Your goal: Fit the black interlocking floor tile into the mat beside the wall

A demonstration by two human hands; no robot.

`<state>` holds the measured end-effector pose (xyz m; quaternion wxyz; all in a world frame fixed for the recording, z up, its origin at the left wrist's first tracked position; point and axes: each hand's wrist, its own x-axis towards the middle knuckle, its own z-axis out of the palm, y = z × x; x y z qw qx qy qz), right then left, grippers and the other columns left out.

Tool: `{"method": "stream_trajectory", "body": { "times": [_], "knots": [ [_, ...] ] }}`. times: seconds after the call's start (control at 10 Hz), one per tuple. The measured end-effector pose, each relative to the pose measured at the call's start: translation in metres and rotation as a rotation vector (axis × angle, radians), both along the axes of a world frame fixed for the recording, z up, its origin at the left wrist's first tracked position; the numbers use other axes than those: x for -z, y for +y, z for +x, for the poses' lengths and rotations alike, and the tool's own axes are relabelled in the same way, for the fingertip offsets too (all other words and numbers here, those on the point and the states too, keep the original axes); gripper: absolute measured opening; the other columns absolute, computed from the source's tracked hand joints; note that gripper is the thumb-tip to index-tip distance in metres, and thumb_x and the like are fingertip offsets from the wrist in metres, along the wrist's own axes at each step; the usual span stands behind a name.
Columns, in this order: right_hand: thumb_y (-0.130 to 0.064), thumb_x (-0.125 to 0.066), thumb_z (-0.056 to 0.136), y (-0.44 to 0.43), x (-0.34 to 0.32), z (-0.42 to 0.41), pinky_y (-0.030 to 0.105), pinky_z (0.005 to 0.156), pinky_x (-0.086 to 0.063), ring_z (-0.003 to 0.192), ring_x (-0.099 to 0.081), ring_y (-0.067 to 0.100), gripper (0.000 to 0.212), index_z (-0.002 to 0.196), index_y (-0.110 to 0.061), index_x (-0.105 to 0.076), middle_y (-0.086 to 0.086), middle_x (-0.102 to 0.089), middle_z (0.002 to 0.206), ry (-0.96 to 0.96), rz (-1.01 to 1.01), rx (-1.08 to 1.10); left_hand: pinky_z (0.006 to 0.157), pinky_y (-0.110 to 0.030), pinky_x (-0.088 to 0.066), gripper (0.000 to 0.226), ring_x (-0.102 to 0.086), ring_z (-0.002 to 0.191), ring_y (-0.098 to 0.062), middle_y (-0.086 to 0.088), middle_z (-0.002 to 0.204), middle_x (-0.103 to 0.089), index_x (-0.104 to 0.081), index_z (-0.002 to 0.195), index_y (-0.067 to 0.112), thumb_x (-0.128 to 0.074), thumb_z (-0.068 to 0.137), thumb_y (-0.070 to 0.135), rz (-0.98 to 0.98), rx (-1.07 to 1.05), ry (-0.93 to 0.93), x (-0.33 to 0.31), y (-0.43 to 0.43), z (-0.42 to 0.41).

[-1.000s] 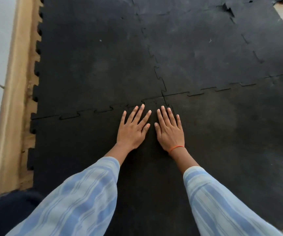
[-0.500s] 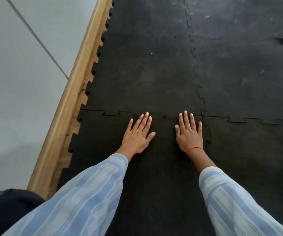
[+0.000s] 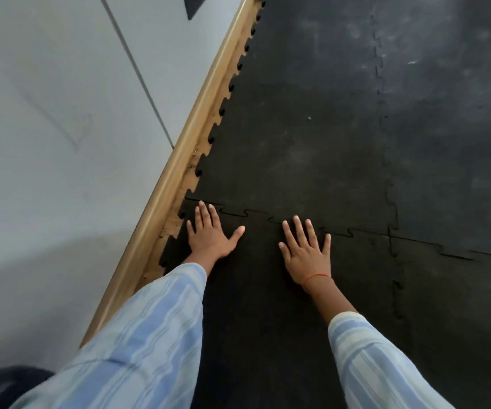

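Observation:
The black interlocking floor tile [image 3: 262, 290] lies flat under my arms, beside the wall. Its toothed far edge meets the neighbouring tile [image 3: 297, 137] of the black mat along a jigsaw seam [image 3: 256, 214]. My left hand [image 3: 210, 237] rests flat on the tile's far left corner, fingers spread, fingertips at the seam close to the wall. My right hand [image 3: 307, 252] lies flat on the tile a little to the right, fingers spread and reaching the seam. Neither hand holds anything.
A wooden skirting board [image 3: 179, 169] runs diagonally along the grey wall [image 3: 61, 143] on the left, with a narrow strip of bare floor [image 3: 191, 172] showing between it and the mat's teeth. More joined black tiles [image 3: 451, 143] stretch to the right.
Both hands have slid left along the seam towards the wall and moved further apart. My view has swung left, so more wall shows.

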<state>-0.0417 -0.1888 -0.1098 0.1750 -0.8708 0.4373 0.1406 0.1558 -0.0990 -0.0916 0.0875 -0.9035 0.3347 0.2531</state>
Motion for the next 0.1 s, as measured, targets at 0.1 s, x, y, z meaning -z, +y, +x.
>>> {"method": "stream_trajectory", "body": {
  "times": [0.1],
  "knots": [
    [-0.041, -0.03, 0.101, -0.0088, -0.0431, 0.0133, 0.057, 0.118, -0.005, 0.149, 0.008, 0.024, 0.061, 0.152, -0.031, 0.0, -0.005, 0.008, 0.162, 0.025, 0.358, 0.103, 0.119, -0.054, -0.001, 0.1, 0.005, 0.15, -0.028, -0.013, 0.163, 0.007, 0.0, 0.156, 0.013, -0.044, 0.087, 0.071, 0.253, 0.108, 0.127, -0.0594, -0.0175, 0.0059]
  ]
}}
